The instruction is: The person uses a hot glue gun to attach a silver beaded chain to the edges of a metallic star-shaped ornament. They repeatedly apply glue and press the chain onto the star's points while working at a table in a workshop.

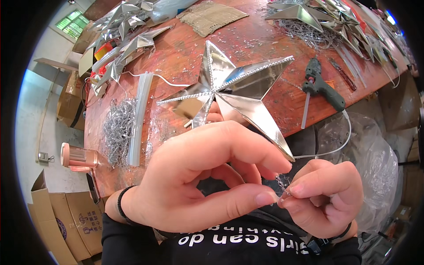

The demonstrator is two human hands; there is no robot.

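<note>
Pinched in my right hand (324,194) is a short piece of thin silver bead strand (282,183), with fine thread ends. My left hand (207,176) is curled beside it, its thumb tip against the strand's thread; other fingers are partly hidden behind the index finger. Just beyond my left hand is a shiny silver five-pointed star (249,79), with bead trim along several of its ridges and a bare ridge on the arm toward me. Skin colour shows near the star's centre, as fingers or a reflection; I cannot tell which.
Right of the star lies a dark green glue gun (324,88) with a white cord. A tangled heap of silver strands (119,132) sits beside clear glue sticks (140,119) on the red table (265,48). More silver stars (304,15) crowd the back; cardboard boxes (66,216) stand lower left.
</note>
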